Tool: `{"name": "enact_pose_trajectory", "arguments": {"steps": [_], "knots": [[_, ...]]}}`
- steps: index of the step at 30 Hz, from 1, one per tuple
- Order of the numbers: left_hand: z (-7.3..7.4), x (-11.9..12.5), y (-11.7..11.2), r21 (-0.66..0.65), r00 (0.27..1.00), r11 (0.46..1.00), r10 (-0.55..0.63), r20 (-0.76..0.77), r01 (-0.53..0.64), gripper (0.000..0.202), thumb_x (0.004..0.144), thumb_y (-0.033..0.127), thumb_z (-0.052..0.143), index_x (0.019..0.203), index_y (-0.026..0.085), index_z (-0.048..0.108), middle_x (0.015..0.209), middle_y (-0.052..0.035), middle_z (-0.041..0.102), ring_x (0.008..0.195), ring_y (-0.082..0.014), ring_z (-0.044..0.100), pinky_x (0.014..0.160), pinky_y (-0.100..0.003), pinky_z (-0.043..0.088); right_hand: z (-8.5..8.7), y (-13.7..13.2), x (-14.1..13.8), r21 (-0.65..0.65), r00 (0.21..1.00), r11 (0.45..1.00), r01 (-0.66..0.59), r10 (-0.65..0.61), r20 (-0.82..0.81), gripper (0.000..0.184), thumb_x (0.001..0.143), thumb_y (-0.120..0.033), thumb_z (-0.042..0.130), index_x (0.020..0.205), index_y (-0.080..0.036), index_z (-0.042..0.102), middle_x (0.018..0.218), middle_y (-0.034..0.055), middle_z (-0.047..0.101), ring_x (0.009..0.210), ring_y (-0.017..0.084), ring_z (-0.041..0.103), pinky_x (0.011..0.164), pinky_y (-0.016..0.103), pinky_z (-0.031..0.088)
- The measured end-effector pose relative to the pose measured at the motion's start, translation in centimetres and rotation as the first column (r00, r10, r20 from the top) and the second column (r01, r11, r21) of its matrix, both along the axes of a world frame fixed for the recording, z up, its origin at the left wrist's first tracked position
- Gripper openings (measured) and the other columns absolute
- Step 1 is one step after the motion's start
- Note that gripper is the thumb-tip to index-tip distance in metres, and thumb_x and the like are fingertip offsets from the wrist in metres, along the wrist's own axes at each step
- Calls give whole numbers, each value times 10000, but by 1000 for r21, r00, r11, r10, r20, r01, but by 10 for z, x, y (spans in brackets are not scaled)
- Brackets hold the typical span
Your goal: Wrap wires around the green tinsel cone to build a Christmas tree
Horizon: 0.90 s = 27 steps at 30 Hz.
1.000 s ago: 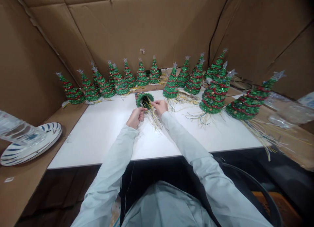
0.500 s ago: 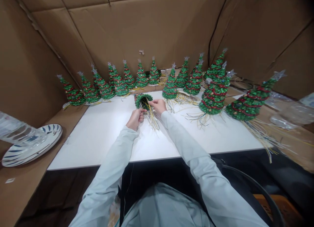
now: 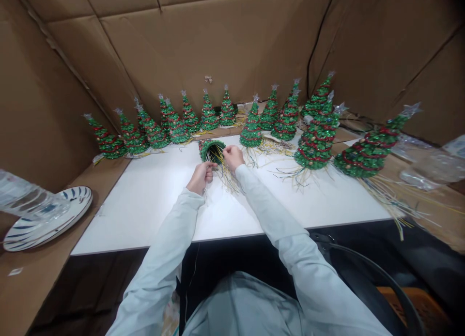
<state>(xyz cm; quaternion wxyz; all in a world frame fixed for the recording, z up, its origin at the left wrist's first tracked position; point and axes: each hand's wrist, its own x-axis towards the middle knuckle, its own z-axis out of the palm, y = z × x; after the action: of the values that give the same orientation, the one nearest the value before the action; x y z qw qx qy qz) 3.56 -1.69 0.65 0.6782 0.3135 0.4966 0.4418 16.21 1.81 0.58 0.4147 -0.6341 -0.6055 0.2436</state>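
A small green Christmas tree lies on its side on the white table, its open base facing me with a bundle of thin yellow and white wires spilling out. My left hand is closed around some of these wires just below the base. My right hand pinches wires at the rim of the base. Both sleeves are pale grey.
Several finished green trees with red garlands and silver stars stand in a row along the back, among them one and a larger one at right. A striped plate and a plastic bottle sit at left. Cardboard walls surround the table.
My right hand has shifted slightly left along the tree's base while the left hand keeps its hold on the wires. The view has shifted a little.
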Motion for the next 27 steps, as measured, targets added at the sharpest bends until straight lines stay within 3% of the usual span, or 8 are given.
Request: {"name": "enact_pose_trajectory", "arguments": {"steps": [3, 5, 9, 12, 14, 18, 22, 27], "knots": [[0, -1, 0, 0, 1000, 1000, 9, 13, -9, 102, 732, 170, 444, 685, 102, 504, 394, 114, 146, 298, -17, 108, 318, -149, 47, 10, -9, 4, 56, 987, 998, -32, 23, 159, 214, 748, -161, 448, 877, -172, 619, 795, 60, 657, 837, 180, 596, 800, 292, 437], [0, -1, 0, -6, 1000, 1000, 14, 22, -14, 127, 751, 175, 425, 691, 99, 507, 394, 113, 146, 297, -19, 110, 316, -148, 51, 16, -13, 9, 44, 987, 999, -31, 23, 160, 205, 729, -148, 474, 877, -179, 612, 748, 45, 645, 809, 177, 593, 794, 296, 438], [3, 0, -2, -29, 1000, 999, 15, 27, -14, 108, 754, 160, 430, 711, 99, 507, 399, 113, 153, 298, -19, 111, 320, -151, 54, 29, -20, 26, -133, 987, 986, -105, 88, -132, 167, 721, -130, 497, 846, -171, 600, 571, -21, 559, 557, 104, 527, 628, 236, 453], [6, 1, -3, -49, 1000, 999, 24, 17, -23, 108, 764, 156, 418, 711, 106, 497, 399, 112, 156, 297, -20, 113, 324, -154, 52, 39, -28, 39, -266, 908, 930, -252, 133, -397, 190, 718, -80, 480, 855, -159, 585, 470, -63, 465, 413, 58, 406, 479, 185, 384], [6, 0, -4, -47, 1000, 999, 25, 17, -24, 118, 773, 157, 407, 713, 107, 495, 400, 111, 156, 296, -20, 116, 325, -154, 53, 45, -33, 46, -309, 872, 899, -310, 139, -470, 197, 702, -53, 489, 850, -150, 576, 453, -69, 458, 392, 48, 383, 443, 170, 344], [2, -1, -3, -14, 999, 1000, 27, 31, -27, 115, 772, 159, 416, 724, 98, 502, 407, 112, 163, 296, -18, 120, 325, -154, 63, 48, -35, 56, -298, 906, 916, -268, 134, -402, 64, 703, -95, 529, 709, -122, 586, 421, -58, 459, 374, 43, 367, 405, 168, 298], [-2, -3, -2, -7, 998, 1000, 30, 46, -30, 88, 753, 170, 457, 723, 101, 503, 414, 114, 168, 304, -15, 118, 335, -157, 53, 44, -32, 61, -230, 937, 935, -271, 202, -283, 120, 701, -136, 537, 593, -120, 587, 403, -51, 468, 364, 38, 346, 382, 169, 273], [-3, -2, 0, -11, 999, 1000, 27, 36, -27, 92, 756, 174, 454, 717, 106, 503, 415, 115, 162, 305, -16, 111, 340, -160, 46, 43, -34, 59, -283, 947, 914, -290, 232, -223, 138, 701, -130, 542, 564, -139, 561, 372, -62, 452, 344, 41, 343, 377, 172, 275]]}}
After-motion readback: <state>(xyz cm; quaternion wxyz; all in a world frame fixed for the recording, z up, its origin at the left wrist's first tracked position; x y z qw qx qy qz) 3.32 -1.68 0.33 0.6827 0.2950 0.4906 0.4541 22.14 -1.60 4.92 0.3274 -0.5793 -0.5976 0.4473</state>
